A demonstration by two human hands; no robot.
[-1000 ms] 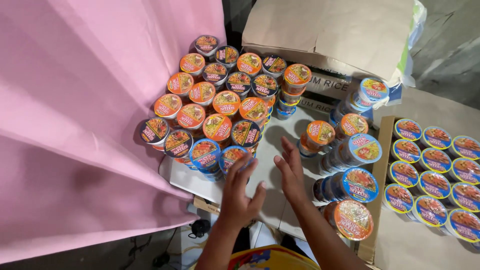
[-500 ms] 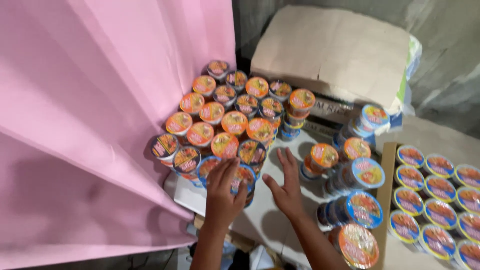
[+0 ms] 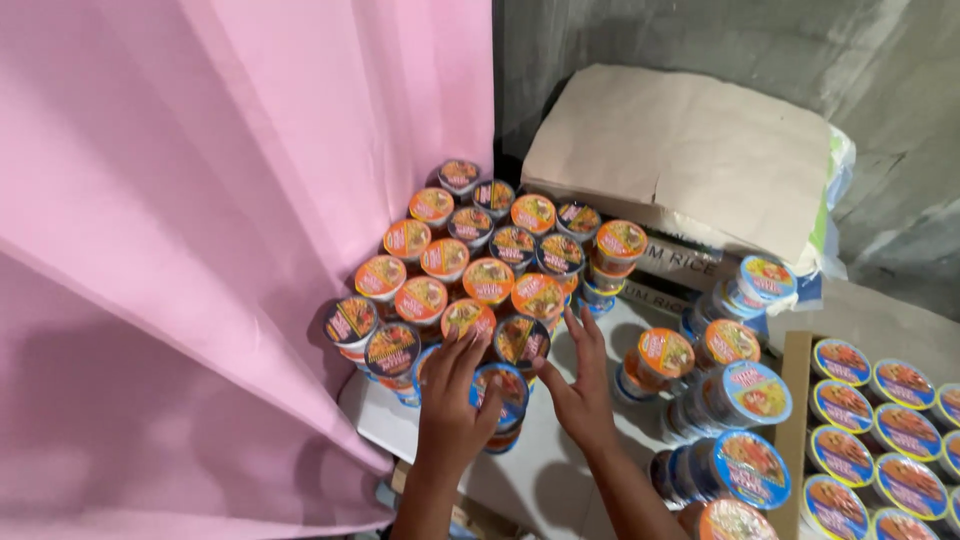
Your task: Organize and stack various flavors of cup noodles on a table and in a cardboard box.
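At the bottom centre of the frame the left hand lies spread, fingers apart, over a blue-lidded cup at the near edge of the stack; whether it actually grips that cup is hard to tell, since the palm hides most of it. Just right of it the right hand is open too, fingers splayed and holding nothing, hovering over the bare white board beside the stack.

Above the hands, in the middle of the frame, the stacked cups stand in tight rows against the pink curtain, lids up, mostly orange with a few dark ones. That block looks largely built.

To the right, a looser cluster of cups lies tilted on its side, not yet squared up, and at the lower right edge a cardboard tray holds more blue-lidded cups in neat rows. So a fair share seems left to place.

Farthest back, at upper right, a flattened cardboard sheet rests on a sack against the grey wall.
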